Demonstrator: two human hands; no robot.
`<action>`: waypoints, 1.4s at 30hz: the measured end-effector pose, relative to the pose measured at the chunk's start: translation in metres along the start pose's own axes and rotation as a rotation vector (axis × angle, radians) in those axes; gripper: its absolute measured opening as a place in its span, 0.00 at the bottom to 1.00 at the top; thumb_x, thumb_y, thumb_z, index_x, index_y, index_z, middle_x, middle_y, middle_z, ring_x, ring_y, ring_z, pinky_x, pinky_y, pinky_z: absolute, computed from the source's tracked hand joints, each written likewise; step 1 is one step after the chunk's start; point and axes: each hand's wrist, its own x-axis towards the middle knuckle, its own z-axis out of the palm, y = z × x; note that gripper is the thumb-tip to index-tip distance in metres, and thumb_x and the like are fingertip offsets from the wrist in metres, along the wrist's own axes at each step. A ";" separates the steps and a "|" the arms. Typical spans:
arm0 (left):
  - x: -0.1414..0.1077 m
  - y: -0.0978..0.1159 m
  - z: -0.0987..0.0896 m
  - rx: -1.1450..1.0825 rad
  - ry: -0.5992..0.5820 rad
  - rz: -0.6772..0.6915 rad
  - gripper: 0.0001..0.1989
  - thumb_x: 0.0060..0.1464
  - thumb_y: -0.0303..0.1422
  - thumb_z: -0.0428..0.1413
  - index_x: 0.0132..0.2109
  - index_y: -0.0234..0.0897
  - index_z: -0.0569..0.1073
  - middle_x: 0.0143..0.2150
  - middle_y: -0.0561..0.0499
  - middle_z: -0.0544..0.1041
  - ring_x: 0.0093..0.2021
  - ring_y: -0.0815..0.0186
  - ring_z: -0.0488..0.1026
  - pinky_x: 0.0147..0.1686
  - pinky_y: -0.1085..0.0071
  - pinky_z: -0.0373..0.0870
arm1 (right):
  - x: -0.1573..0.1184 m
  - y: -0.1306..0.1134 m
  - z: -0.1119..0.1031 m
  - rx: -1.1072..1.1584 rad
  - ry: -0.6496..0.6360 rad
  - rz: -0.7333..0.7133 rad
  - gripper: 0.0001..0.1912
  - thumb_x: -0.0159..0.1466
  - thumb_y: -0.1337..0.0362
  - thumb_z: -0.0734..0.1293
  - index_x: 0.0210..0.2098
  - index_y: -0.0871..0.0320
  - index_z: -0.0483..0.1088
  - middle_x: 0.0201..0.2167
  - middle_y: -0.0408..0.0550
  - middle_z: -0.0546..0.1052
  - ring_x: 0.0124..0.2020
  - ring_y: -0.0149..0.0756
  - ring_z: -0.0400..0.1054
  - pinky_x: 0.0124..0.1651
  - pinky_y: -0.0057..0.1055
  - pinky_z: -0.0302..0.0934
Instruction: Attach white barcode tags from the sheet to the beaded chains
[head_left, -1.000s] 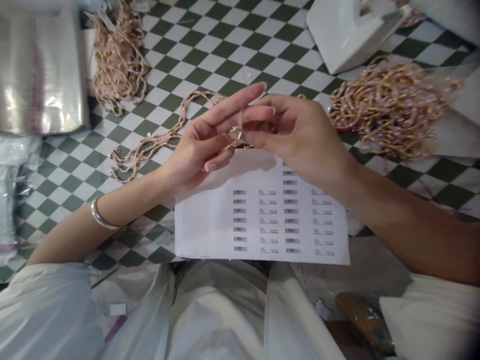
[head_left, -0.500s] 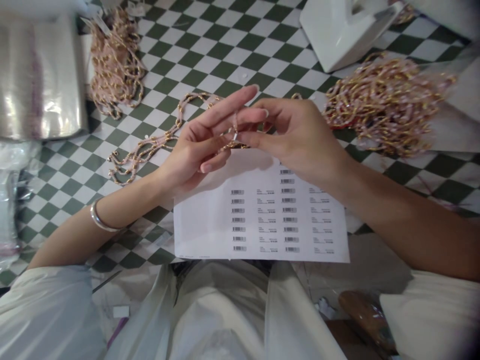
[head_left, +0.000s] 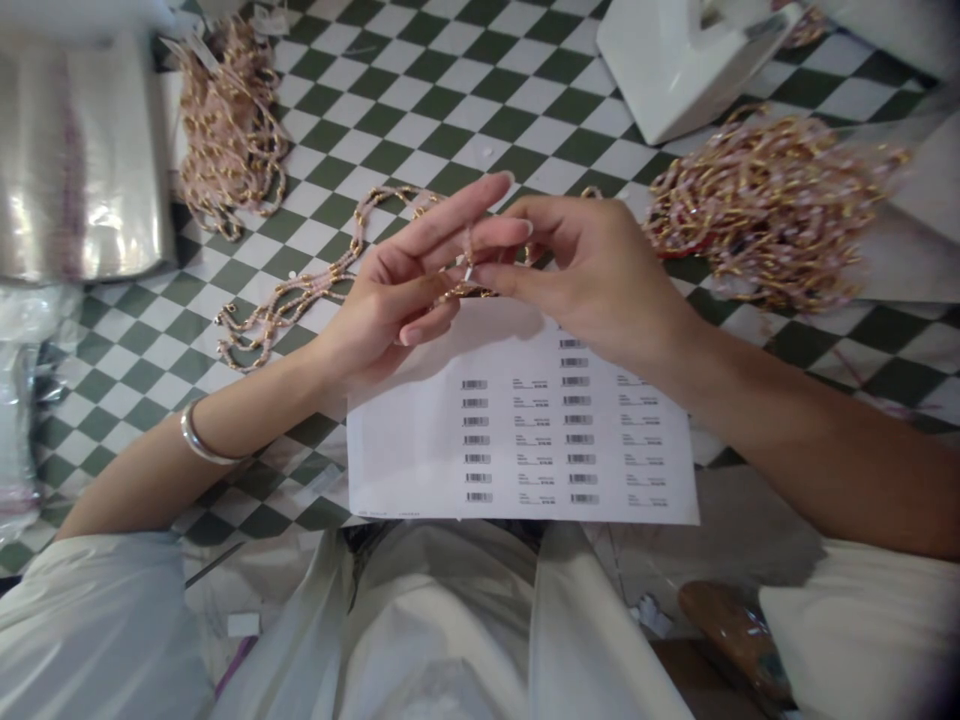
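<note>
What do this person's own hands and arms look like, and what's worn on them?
The left hand and right hand are ungloved. A smooth, silver-coloured bangle circles the left forearm; none shows on the right. Loose, off-white sleeves leave both forearms bare.

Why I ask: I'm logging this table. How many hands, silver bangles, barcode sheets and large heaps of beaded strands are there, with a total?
Hands (left hand, right hand): 2
Silver bangle: 1
Barcode sheet: 1
Large heaps of beaded strands: 2
Total: 6
</note>
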 end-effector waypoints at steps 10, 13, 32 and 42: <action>0.000 -0.002 -0.001 -0.023 -0.041 0.012 0.25 0.55 0.15 0.50 0.48 0.49 0.78 0.47 0.58 0.79 0.19 0.88 0.64 0.16 0.93 0.58 | 0.000 -0.003 0.000 -0.081 0.026 0.002 0.05 0.58 0.69 0.71 0.31 0.53 0.73 0.32 0.40 0.78 0.39 0.35 0.73 0.49 0.36 0.68; 0.000 -0.002 -0.001 -0.032 -0.057 0.005 0.26 0.56 0.15 0.48 0.48 0.49 0.78 0.46 0.59 0.79 0.17 0.89 0.62 0.16 0.93 0.59 | 0.001 -0.003 -0.001 -0.092 0.007 -0.020 0.03 0.58 0.69 0.70 0.31 0.55 0.73 0.32 0.41 0.78 0.38 0.33 0.72 0.47 0.35 0.67; 0.004 -0.008 -0.007 0.210 0.000 0.075 0.23 0.50 0.25 0.58 0.50 0.57 0.77 0.51 0.59 0.77 0.24 0.84 0.67 0.15 0.89 0.52 | 0.000 -0.002 -0.001 -0.140 0.004 -0.007 0.03 0.59 0.68 0.70 0.33 0.55 0.73 0.31 0.42 0.77 0.37 0.36 0.71 0.46 0.38 0.68; 0.007 -0.006 -0.013 0.272 -0.058 0.167 0.20 0.57 0.26 0.54 0.52 0.54 0.76 0.51 0.56 0.77 0.20 0.85 0.59 0.14 0.86 0.53 | 0.000 -0.006 -0.005 -0.269 0.011 -0.031 0.03 0.58 0.66 0.71 0.33 0.53 0.73 0.42 0.44 0.73 0.43 0.36 0.68 0.52 0.40 0.66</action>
